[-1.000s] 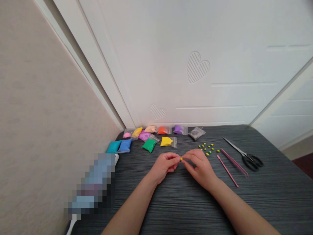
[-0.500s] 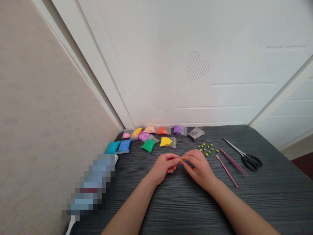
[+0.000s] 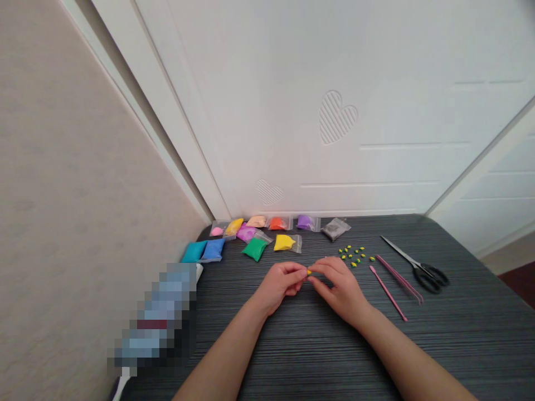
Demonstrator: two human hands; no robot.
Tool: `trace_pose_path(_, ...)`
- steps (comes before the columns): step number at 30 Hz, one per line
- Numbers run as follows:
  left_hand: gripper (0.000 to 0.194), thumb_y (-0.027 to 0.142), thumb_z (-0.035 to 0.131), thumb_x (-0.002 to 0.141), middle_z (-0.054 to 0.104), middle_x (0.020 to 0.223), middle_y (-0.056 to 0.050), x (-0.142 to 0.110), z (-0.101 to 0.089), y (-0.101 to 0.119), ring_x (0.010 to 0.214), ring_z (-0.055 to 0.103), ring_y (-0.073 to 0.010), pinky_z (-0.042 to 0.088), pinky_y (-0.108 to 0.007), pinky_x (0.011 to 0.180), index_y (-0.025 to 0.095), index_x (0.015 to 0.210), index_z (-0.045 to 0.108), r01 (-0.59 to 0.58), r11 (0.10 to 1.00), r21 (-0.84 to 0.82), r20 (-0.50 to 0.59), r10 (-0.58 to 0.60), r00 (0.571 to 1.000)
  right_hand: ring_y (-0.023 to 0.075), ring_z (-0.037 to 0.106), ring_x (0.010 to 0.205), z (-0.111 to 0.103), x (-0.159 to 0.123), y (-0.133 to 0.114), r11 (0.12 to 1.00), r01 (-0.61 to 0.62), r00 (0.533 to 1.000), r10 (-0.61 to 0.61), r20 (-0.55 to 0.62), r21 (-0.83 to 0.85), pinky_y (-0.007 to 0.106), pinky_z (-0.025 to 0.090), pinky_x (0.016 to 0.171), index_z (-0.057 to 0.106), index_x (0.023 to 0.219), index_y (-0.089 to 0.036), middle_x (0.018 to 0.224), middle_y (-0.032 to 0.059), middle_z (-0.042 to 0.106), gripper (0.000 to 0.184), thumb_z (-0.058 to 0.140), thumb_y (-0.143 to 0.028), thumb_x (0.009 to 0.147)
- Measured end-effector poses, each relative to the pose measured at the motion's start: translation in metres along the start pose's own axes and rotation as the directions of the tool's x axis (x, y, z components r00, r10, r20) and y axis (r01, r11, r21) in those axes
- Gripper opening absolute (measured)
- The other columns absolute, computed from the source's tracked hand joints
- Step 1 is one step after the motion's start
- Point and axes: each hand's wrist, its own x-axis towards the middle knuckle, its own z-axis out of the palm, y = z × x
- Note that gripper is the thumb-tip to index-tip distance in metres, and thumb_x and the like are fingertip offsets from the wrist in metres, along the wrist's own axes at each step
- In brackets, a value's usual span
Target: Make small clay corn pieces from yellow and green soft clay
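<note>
My left hand (image 3: pixel 285 283) is closed, pinching a small yellow-and-green piece of modelling clay (image 3: pixel 309 273) between thumb and forefinger. From the other side, my right hand (image 3: pixel 337 281) brings its thumb and fingertips to the same piece, which they partly cover. Beyond my right hand, several little yellow-and-green clay pieces (image 3: pixel 354 264) lie scattered on the dark tabletop (image 3: pixel 309 356). Just right of that hand are a pink modelling stick (image 3: pixel 388 293) and pink tweezers (image 3: pixel 400 279).
Black-handled scissors (image 3: pixel 418 263) lie at the right. Along the back are small bags of coloured clay, among them green (image 3: pixel 254 248), yellow (image 3: pixel 285 242), purple (image 3: pixel 305 222) and grey (image 3: pixel 335 228). A blurred-out object (image 3: pixel 159 312) stands at the left wall. A white panel (image 3: pixel 267 111) rises behind the table.
The clay piece has turned slightly between my fingertips, now showing some green beside the yellow. Both hands stay in nearly the same place.
</note>
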Motion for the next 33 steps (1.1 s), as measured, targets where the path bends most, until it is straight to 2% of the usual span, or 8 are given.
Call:
trace_pose_path(6, 0.025, 0.036, 0.061, 0.069, 0.043, 0.052, 0.003, -0.0001, 0.0001, -0.0017, 0.045, 0.032, -0.0036, 0.015, -0.020, 0.041, 0.012, 0.071, 0.058, 0.001, 1.000, 0.017, 0.005, -0.002, 1.000, 0.0149, 0.051, 0.086, 0.0001, -0.0004, -0.0004, 1.000, -0.014, 1.000, 0.014, 0.021, -0.001, 0.032, 0.041, 0.079, 0.057, 0.092, -0.022, 0.089, 0.0033, 0.058, 0.015, 0.053, -0.022, 0.077)
trace_pose_path(15, 0.023, 0.033, 0.059, 0.071, 0.044, 0.054, 0.002, -0.0002, -0.0002, -0.0009, 0.045, 0.031, -0.0035, 0.013, -0.021, 0.041, 0.011, 0.071, 0.058, 0.009, 0.999, -0.053, 0.030, -0.007, 1.000, 0.0147, 0.051, 0.086, -0.0001, -0.0009, -0.0010, 1.000, -0.010, 1.000, 0.009, 0.014, 0.023, 0.032, 0.042, 0.077, 0.057, 0.091, -0.021, 0.089, 0.0035, 0.058, 0.014, 0.053, -0.021, 0.077)
trace_pose_path(24, 0.022, 0.032, 0.062, 0.069, 0.044, 0.055, 0.002, -0.0009, 0.0015, 0.0006, 0.046, 0.032, -0.0035, 0.013, -0.021, 0.041, 0.011, 0.072, 0.059, 0.009, 0.998, -0.062, 0.006, -0.009, 1.000, 0.0155, 0.051, 0.087, -0.0004, -0.0001, -0.0023, 0.999, -0.024, 1.000, 0.023, 0.021, 0.049, 0.033, 0.043, 0.078, 0.055, 0.098, -0.023, 0.091, 0.0042, 0.057, 0.021, 0.052, -0.020, 0.078)
trace_pose_path(33, 0.022, 0.031, 0.060, 0.071, 0.045, 0.058, 0.001, 0.0003, 0.0009, -0.0032, 0.047, 0.032, -0.0037, 0.013, -0.019, 0.041, 0.011, 0.078, 0.061, -0.004, 0.997, -0.079, 0.010, 0.005, 1.000, 0.0152, 0.051, 0.086, 0.0006, -0.0004, -0.0028, 0.996, -0.037, 0.999, 0.035, 0.021, 0.081, 0.033, 0.044, 0.078, 0.057, 0.091, -0.021, 0.088, 0.0041, 0.058, 0.014, 0.051, -0.019, 0.078)
